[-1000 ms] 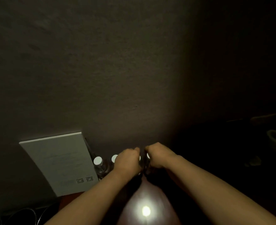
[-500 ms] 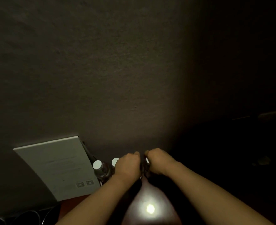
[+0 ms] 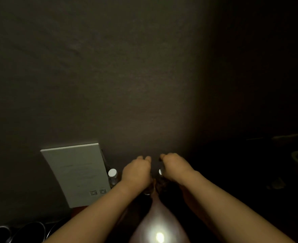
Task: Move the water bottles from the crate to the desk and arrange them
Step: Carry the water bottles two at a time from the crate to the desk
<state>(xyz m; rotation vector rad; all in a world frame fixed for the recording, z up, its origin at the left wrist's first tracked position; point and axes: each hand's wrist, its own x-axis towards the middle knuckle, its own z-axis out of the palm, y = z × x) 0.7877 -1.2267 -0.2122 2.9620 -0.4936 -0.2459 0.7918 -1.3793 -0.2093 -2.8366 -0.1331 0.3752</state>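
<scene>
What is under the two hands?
Bottles. A white cap peeks out under the right hand. The left hand covers its bottle's top, so that cap is hidden.

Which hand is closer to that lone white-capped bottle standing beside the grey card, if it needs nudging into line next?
The left hand. It sits right beside the white-capped bottle, while the right hand lies farther off, on the far side of the left one, curled round another bottle. The left also seems to grip something.

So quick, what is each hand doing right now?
Left hand: fingers curled, seemingly gripping a clear plastic bottle, mostly hidden.
Right hand: curled round a white-capped clear plastic bottle.
</scene>
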